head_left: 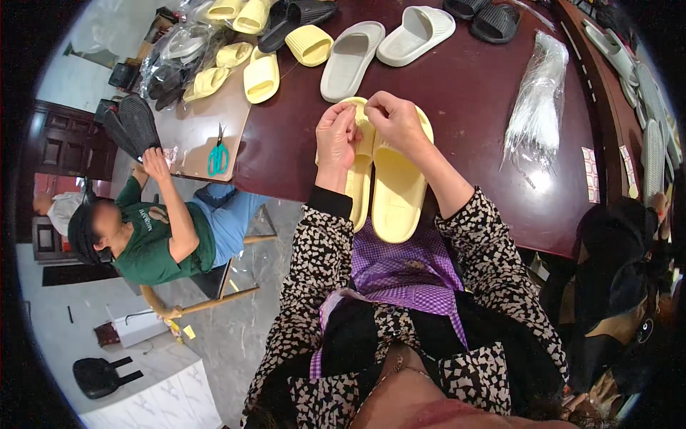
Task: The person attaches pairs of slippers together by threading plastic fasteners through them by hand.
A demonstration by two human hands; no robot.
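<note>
A pair of pale yellow slide slippers [397, 200] lies side by side at the table's near edge, heels toward me and overhanging it. My left hand [336, 134] is over the strap of the left slipper [359, 182], thumb and fingers pinched together. Above the straps and toe ends, my right hand [397, 123] is also closed in a pinch, close to the left one. Whatever thin thing may be between the fingertips is too small to make out. Both hands partly hide the straps.
Grey slippers [352, 61], yellow slippers [261, 76] and black slippers [495, 23] line the far side. A bundle of clear plastic strips [540, 100] lies right. Teal scissors [218, 157] rest left, near a seated co-worker [161, 229] holding black slippers [136, 125]. Another person [618, 264] is at the right.
</note>
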